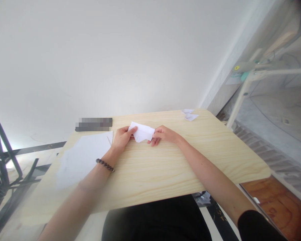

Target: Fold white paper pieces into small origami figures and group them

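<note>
Black cloth (155, 221) over the person's lap lay nearest, on the body side of the grip. Two hands, one folded paper (142, 132) between them: left hand (121, 139) pinched its left end, thumb on top, fingers beneath; right hand (165, 134) pinched the right end, other fingers curled below. Could not tell whether the paper touched the tabletop (155, 170). One beaded bracelet (104, 165) on the left wrist. Left of the grip, one spread of white sheets (84, 157), number not countable, its right edge close by the left forearm. Beyond it, one dark blurred-out object (94, 124) near the far edge. Beyond and right of the grip, two small folded pieces (191, 117), close together. Far edge ran along the wall (140, 60); widest open room stretched right of the grip toward a rounded corner, with more wood between grip and lap
</note>
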`<state>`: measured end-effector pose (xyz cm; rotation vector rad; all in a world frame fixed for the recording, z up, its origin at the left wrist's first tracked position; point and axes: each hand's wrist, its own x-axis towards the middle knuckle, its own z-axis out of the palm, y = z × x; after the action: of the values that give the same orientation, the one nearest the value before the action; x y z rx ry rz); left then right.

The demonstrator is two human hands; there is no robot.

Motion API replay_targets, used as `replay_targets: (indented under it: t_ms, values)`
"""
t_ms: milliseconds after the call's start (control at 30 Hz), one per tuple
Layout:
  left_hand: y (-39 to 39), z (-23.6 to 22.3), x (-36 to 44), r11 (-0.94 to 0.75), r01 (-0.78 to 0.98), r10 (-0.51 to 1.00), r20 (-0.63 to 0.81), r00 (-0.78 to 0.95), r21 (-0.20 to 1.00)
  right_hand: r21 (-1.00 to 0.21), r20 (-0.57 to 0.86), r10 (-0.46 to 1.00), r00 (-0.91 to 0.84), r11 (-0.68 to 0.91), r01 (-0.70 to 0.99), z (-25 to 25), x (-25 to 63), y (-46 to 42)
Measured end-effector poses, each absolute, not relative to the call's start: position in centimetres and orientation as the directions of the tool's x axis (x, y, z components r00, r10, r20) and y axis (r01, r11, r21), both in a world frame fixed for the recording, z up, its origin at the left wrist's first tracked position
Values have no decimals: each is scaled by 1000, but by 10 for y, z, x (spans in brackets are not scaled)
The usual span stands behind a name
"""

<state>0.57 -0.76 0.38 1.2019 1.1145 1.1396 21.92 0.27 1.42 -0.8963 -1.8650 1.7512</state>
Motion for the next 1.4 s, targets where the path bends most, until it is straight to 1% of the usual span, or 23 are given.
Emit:
replay_targets:
  t_ms: [133, 233, 333, 667, 867, 1067, 1133, 1267, 1400]
  values:
    - [-8, 4, 5, 5, -25, 997, -3, 82, 1000, -989, -100, 726, -681, 2, 147, 13, 218, 2]
    - [-9, 6, 6, 4, 3, 996, -4, 88, 1000, -983, -109, 767, -633, 11, 183, 11, 215, 1]
    - [-10, 8, 6, 14, -9, 995, -13, 100, 1000, -977, -102, 792, -602, 35, 211, 8, 213, 2]
    - [-8, 3, 4, 17, -149, 994, 0, 113, 989, -989, -91, 796, -599, -1, 149, 7, 216, 3]
    - [-7, 3, 4, 14, -105, 990, 1, 143, 994, -990, -93, 780, -619, -8, 139, 8, 218, 3]
    - [-6, 1, 4, 2, -92, 991, 10, 134, 996, -996, -82, 749, -657, -30, 89, 10, 218, 4]
    - [-7, 2, 4, 2, -78, 991, 9, 135, 997, -995, -75, 767, -638, -17, 97, 10, 217, 4]
    - [-9, 6, 6, 10, -48, 993, -5, 118, 999, -986, -23, 827, -562, 72, 147, 4, 212, 3]
    - [-11, 9, 7, -6, -31, 990, 10, 139, 1000, -981, 83, 906, -414, 147, 125, -3, 210, 5]
